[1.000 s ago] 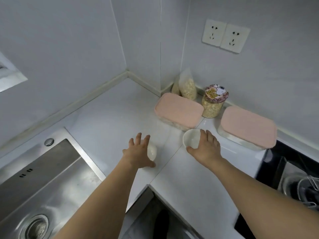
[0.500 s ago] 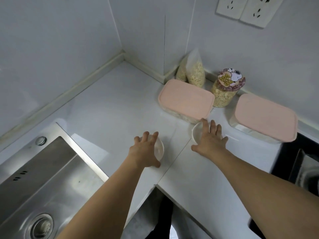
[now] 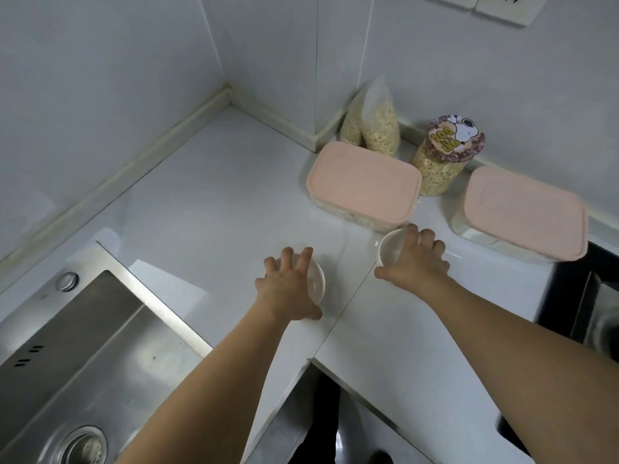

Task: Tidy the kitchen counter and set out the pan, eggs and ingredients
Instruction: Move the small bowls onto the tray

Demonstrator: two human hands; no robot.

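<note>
Two small white bowls stand on the white counter (image 3: 207, 209). My left hand (image 3: 288, 291) lies over the left bowl (image 3: 317, 283) from above, fingers spread across its top and thumb curled round its near rim. My right hand (image 3: 417, 262) grips the right bowl (image 3: 390, 247), fingers over the far rim and thumb along the near side. This bowl sits just in front of a pink-lidded box. Both bowls appear to rest on the counter. What is inside them is hidden.
Two pink-lidded boxes (image 3: 363, 185) (image 3: 526, 212) stand by the wall, with a cartoon-lidded oat jar (image 3: 445, 155) and bags of oats (image 3: 371, 125) behind them. A steel sink (image 3: 83, 346) lies to the left. A black hob (image 3: 582, 296) is at the right edge.
The view has dropped and come closer to the counter. My left hand has spread further over its bowl. My right hand stays on the other bowl.
</note>
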